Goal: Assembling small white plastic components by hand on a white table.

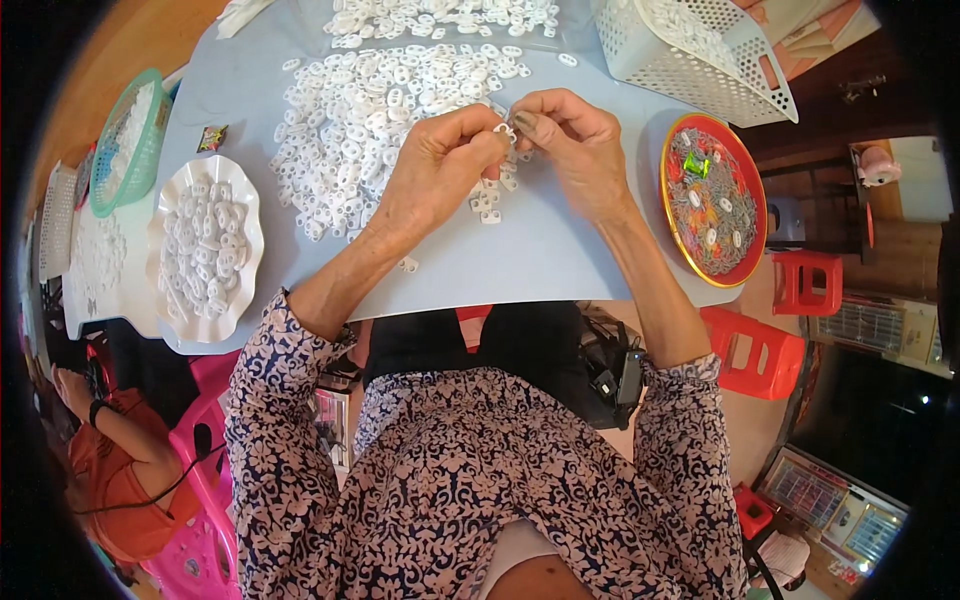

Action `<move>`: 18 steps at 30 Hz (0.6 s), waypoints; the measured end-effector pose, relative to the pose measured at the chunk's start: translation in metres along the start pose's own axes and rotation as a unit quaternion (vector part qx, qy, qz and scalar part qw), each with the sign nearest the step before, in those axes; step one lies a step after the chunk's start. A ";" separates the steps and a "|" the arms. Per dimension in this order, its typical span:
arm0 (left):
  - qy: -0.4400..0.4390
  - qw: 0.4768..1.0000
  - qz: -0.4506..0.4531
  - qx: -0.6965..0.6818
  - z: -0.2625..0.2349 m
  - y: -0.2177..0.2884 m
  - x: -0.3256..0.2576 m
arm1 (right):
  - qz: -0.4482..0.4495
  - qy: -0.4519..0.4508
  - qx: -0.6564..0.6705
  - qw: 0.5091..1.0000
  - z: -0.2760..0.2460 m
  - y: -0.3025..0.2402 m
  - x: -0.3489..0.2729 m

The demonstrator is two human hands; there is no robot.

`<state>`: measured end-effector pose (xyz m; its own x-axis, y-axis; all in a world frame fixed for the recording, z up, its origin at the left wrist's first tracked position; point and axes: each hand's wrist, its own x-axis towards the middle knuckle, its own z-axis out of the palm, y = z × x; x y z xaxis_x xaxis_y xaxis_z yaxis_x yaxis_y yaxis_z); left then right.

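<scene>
My left hand point(447, 152) is closed in a pinch on a small white plastic piece point(506, 130), which shows at its fingertips. Right beside it, my right hand point(575, 142) is pinched too, thumb against forefinger; what it grips is too small to make out. Both hands meet above the grey-blue table point(450, 270). Beneath and beyond them spreads a loose pile of white oval plastic pieces with two holes point(335, 150). A few of these pieces point(487, 208) lie just under my hands.
On the right sits a red, gold-rimmed tray point(667, 190) of small grey parts with a green wrapper point(697, 165). A white perforated basket point(690, 60) stands behind it. At left are a scalloped white dish point(163, 290) of similar pieces and a green basket point(150, 150). Another person point(130, 470) sits lower left.
</scene>
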<state>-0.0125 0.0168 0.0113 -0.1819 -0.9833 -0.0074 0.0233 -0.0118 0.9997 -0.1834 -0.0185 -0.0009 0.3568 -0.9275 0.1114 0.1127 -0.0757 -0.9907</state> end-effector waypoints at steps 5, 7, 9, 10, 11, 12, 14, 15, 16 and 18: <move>0.005 1.000 0.004 0.010 -0.001 -0.005 0.001 | -0.023 0.013 0.035 0.999 0.004 0.010 -0.003; 0.003 1.000 0.004 0.013 0.000 -0.004 0.001 | -0.025 0.021 0.027 0.999 0.004 0.012 -0.003; 0.005 1.000 0.007 0.010 0.000 -0.005 0.001 | -0.031 0.020 0.024 0.999 0.001 0.014 -0.003; 0.005 1.000 0.006 0.011 0.000 -0.005 0.001 | -0.031 0.020 0.025 0.999 0.001 0.014 -0.003; 0.006 1.000 0.007 0.012 0.000 -0.006 0.001 | -0.034 0.024 0.031 0.999 0.002 0.013 -0.003; 0.006 1.000 0.008 0.014 0.000 -0.006 0.001 | -0.038 0.028 0.036 0.998 0.002 0.012 -0.003; 0.006 1.000 0.012 0.021 -0.001 -0.009 0.002 | -0.038 0.024 0.033 0.998 0.003 0.012 -0.004; 0.006 0.999 0.016 0.028 -0.001 -0.010 0.002 | -0.039 0.020 0.030 0.999 0.004 0.012 -0.004; 0.005 0.999 0.016 0.028 -0.002 -0.010 0.002 | -0.039 0.020 0.030 0.999 0.004 0.011 -0.004; -0.011 0.999 -0.010 0.052 -0.003 -0.010 0.001 | -0.038 0.021 0.023 0.999 0.004 0.010 -0.005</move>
<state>-0.0102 0.0152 0.0012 -0.2021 -0.9790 -0.0273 -0.0820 -0.0109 0.9966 -0.1806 -0.0132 -0.0112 0.3065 -0.9345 0.1813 0.1812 -0.1297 -0.9749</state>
